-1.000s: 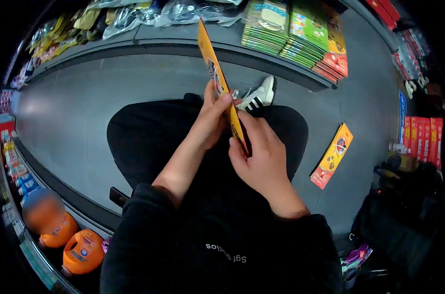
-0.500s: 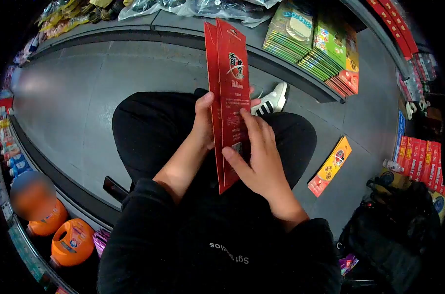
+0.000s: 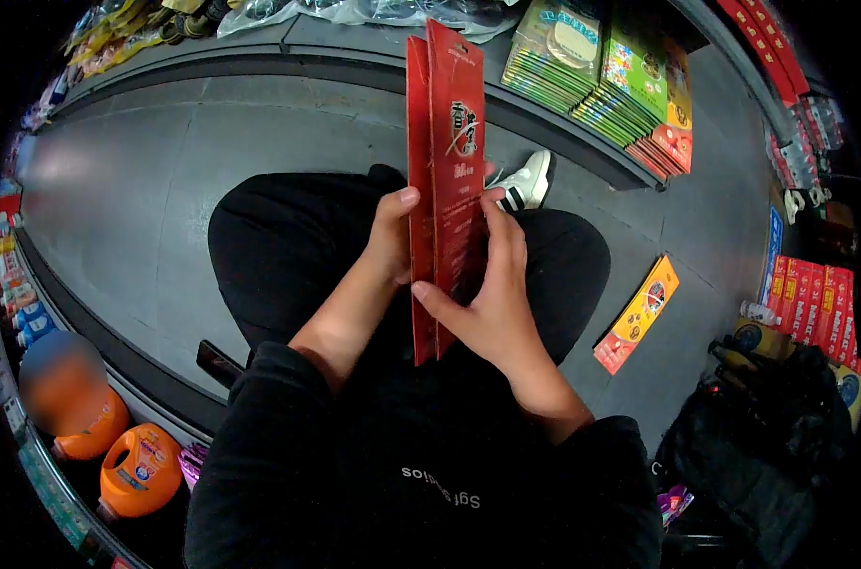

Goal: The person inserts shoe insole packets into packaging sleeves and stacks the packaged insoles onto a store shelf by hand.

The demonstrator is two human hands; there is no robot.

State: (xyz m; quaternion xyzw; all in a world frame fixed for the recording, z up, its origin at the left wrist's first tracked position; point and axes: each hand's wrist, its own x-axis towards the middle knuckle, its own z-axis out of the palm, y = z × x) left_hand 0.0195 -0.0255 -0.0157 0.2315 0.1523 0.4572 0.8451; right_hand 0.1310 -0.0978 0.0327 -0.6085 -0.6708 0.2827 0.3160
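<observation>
Between my two hands stand several long flat red packets [image 3: 457,180], held nearly upright above my lap. My left hand [image 3: 390,237] grips their left side, its thumb up along the edge and its fingers hidden behind. Around their right side wraps my right hand [image 3: 487,289], with the thumb across the lower left edge and the fingers on the right edge. A narrow gap shows between the front packet and the one behind it. On the floor to the right lies a yellow and red packet [image 3: 637,315], apart from both hands.
A low shelf [image 3: 354,71] runs along the far side, bearing stacks of green packets [image 3: 554,76]. Orange detergent jugs [image 3: 141,471] stand at the lower left. A black bag [image 3: 753,455] and red boxes [image 3: 814,303] are at the right. A white shoe [image 3: 533,182] rests ahead.
The red packets have turned more edge-on and risen slightly. My right hand has shifted a little left and up, its thumb now reaching across to the packets' left edge.
</observation>
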